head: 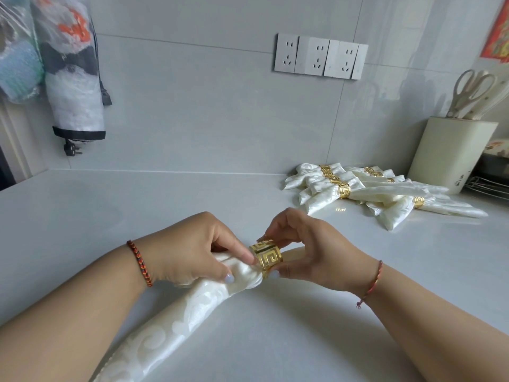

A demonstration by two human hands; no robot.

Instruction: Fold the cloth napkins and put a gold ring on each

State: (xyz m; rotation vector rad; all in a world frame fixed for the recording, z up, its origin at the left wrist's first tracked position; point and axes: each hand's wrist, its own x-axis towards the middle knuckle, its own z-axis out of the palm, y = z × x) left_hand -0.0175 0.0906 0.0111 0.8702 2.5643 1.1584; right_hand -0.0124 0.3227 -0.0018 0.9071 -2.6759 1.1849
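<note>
Out on bare grey counter [82,216] near its front edge: keep left hand [190,249] pinching napkin [170,323] tip tight, right hand [311,252] fingertips easing gold ring [266,257] on straight, toward finished pile [380,191] later.

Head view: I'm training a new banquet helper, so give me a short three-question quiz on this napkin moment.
1. True or false: the gold ring is already at the middle of the folded napkin.
2. Which hand pinches the ring: A left hand, B right hand?
3. Where does the pile of finished napkins lie?

Key: 1 false, it is at the bunched end. 2 B. 3 On the countertop, far right, beside the cream utensil holder.
</note>
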